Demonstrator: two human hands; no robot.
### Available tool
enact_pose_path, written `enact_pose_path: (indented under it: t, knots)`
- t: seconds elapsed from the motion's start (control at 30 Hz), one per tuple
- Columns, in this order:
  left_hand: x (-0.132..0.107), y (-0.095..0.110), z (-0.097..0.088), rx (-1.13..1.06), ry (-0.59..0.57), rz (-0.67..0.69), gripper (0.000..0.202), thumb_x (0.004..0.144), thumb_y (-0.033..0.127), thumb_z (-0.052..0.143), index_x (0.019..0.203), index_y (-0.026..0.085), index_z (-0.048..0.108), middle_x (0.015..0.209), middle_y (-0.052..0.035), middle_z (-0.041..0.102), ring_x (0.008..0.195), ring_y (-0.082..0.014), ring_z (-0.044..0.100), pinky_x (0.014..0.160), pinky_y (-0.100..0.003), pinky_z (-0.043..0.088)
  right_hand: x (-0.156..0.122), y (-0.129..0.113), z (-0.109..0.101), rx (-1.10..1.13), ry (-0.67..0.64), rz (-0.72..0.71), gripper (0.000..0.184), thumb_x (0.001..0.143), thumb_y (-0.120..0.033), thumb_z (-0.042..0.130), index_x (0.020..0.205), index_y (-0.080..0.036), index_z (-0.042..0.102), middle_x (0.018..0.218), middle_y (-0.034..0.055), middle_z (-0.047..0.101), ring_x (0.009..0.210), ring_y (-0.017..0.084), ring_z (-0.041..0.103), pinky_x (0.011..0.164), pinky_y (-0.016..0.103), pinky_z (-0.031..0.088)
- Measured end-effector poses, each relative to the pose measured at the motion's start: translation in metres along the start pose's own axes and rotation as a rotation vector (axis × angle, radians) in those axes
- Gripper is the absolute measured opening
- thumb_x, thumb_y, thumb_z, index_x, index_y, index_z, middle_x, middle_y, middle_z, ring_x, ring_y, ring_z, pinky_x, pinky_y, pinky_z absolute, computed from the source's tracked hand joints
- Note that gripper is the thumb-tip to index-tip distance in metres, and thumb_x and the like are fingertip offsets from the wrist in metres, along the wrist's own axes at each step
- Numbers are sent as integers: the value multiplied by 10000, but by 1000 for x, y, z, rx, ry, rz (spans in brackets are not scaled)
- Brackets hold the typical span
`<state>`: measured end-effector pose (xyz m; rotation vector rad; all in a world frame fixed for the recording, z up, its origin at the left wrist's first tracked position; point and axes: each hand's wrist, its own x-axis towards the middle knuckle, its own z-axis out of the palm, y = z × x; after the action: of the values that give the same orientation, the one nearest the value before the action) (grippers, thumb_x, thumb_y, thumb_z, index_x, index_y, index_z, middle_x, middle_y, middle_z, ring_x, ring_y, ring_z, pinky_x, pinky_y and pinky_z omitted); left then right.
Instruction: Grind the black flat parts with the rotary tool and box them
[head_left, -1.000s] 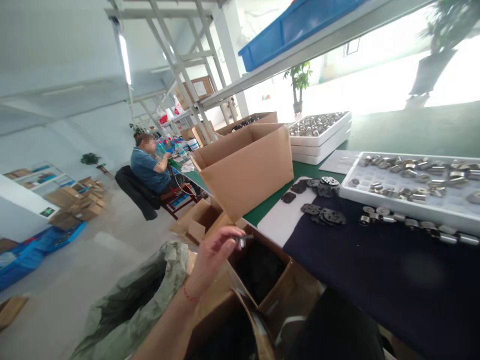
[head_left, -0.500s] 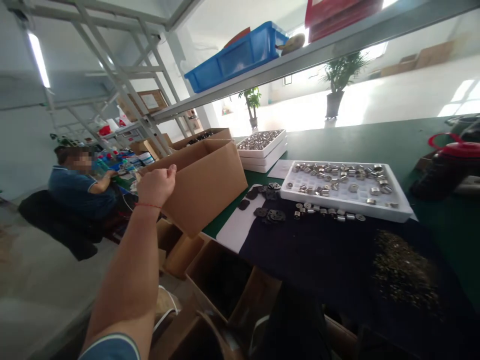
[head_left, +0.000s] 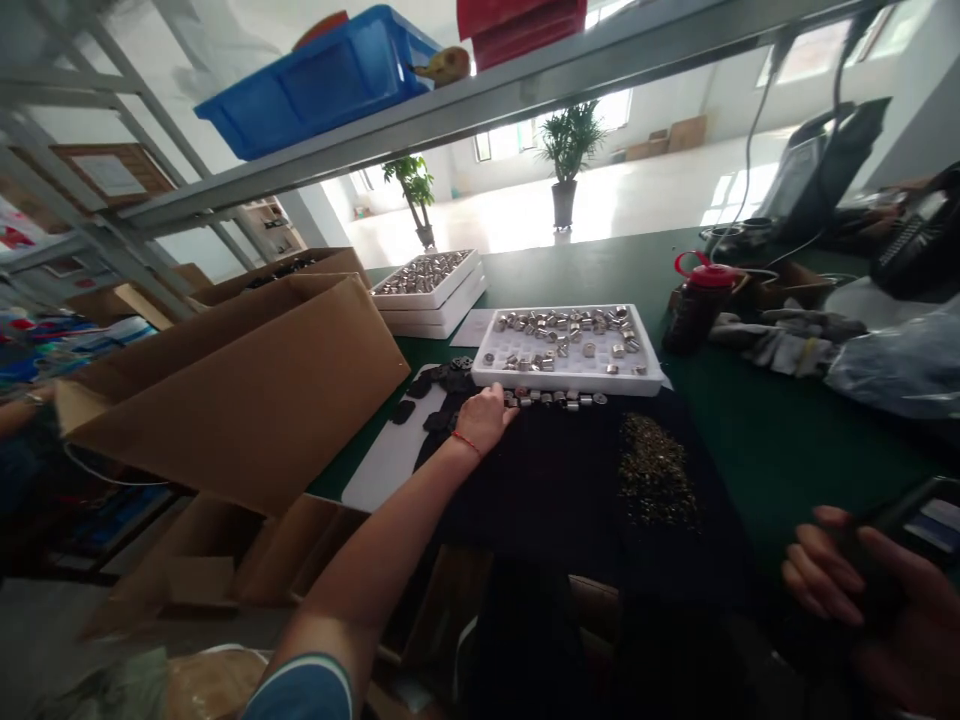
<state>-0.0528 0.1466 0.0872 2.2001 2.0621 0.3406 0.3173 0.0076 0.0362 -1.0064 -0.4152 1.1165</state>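
My left hand (head_left: 483, 417), with a red string at the wrist, reaches to the left end of a row of small metal cylinders (head_left: 573, 401) on the dark cloth (head_left: 540, 480). Its thumb and fingers close around one at that end, which they partly hide. Just behind the row lies a white foam tray (head_left: 570, 382) of similar cylinders. Black flat parts (head_left: 437, 421) lie left of the hand. At the lower right, my right hand (head_left: 832, 570) wraps around a dark object (head_left: 911, 525) with a pale panel; its kind is unclear.
A large cardboard box (head_left: 247, 390) stands left, beside stacked white trays (head_left: 442, 298). Small brassy pieces (head_left: 656, 475) are heaped on the cloth. A red-lidded bottle (head_left: 701, 300), gloves (head_left: 795, 340) and a plastic bag (head_left: 900, 365) sit right. A shelf with a blue bin (head_left: 322, 85) crosses above.
My left hand has moved right, from the cardboard box to the metal cylinders. The view has turned right, and my right hand with the dark object has come into sight.
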Motion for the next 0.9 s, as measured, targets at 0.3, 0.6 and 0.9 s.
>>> enact_pose_path:
  t: [0.3, 0.6, 0.9]
  knots:
    - [-76, 20, 5, -320, -193, 174, 337, 960, 173, 824, 1209, 209, 600, 1019, -2, 760, 854, -165, 779, 809, -231, 630, -15, -3, 11, -118, 9, 158, 476, 458, -496, 882, 760, -274, 590, 529, -95, 309, 343, 93, 230, 305, 297, 288]
    - [-165, 62, 80, -798, 147, 461, 366, 956, 162, 843, 1228, 227, 607, 1128, -44, 750, 1099, -245, 732, 1000, -367, 634, -27, -1, 4, -16, -74, 147, 303, 753, -444, 849, 881, -258, 647, 611, -78, 329, 399, 87, 264, 366, 250, 360]
    - [-171, 61, 75, -760, 143, 419, 612, 900, 114, 877, 1387, 236, 526, 1225, -68, 700, 1155, -268, 692, 1071, -428, 615, -28, -7, 7, -21, -43, 206, 423, 634, -431, 935, 849, -250, 620, 608, -81, 329, 393, 85, 294, 363, 247, 391]
